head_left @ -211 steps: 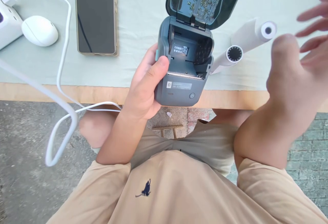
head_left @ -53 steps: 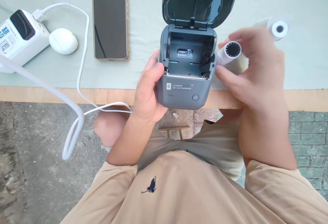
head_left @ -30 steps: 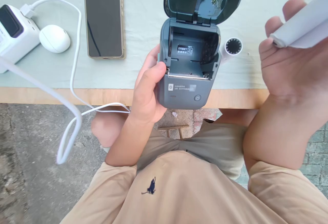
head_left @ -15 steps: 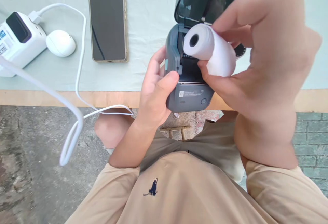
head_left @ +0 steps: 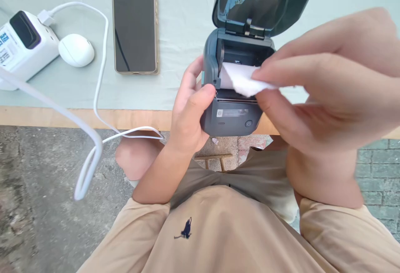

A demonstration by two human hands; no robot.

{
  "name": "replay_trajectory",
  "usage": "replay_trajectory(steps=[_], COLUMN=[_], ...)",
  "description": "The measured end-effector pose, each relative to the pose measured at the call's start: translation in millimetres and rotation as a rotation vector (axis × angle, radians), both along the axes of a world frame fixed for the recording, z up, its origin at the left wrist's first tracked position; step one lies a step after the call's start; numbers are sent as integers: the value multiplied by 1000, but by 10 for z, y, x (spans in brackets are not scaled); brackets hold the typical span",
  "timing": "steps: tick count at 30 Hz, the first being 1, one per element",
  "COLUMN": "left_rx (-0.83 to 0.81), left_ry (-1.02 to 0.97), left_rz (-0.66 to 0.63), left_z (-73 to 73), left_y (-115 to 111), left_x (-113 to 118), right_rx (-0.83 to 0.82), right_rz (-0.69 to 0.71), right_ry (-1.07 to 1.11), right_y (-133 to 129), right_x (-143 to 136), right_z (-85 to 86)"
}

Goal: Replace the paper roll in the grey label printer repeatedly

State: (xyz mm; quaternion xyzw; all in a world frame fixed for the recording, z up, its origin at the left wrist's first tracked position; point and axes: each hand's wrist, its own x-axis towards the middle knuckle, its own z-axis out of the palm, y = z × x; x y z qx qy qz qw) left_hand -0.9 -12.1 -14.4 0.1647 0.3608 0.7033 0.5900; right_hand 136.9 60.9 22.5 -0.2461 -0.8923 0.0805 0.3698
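A small dark grey label printer is held at the table's front edge, its tinted lid swung up. My left hand wraps round the printer's left side, thumb on the front corner. Inside the compartment lies the white paper roll, partly covered by its own loose end. My right hand pinches that loose paper end between thumb and fingers, over the compartment's right side. The right part of the roll is hidden behind the paper end and my fingers.
A phone lies on the pale cloth left of the printer. Further left are a white mouse-shaped case and a white power strip with a plugged-in cable. The white cable loops over the wooden table edge.
The paper roll has gone down from my right hand into the printer's compartment. My right hand has shifted right and now holds only the paper's loose end.
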Motion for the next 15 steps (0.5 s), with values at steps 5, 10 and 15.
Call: replay_trajectory(steps=[5, 10, 15], left_rx=[56, 73, 153], left_ry=[-18, 109, 130], left_rz=[-52, -77, -82], left_z=[-23, -101, -112], left_y=[-16, -23, -14], left_x=[-50, -92, -72], right_rx=[34, -81, -185], right_rz=[175, 51, -82], right_ry=[-121, -23, -234], right_y=[-120, -134, -151], right_x=[-5, -10, -16], right_z=[10, 55, 60])
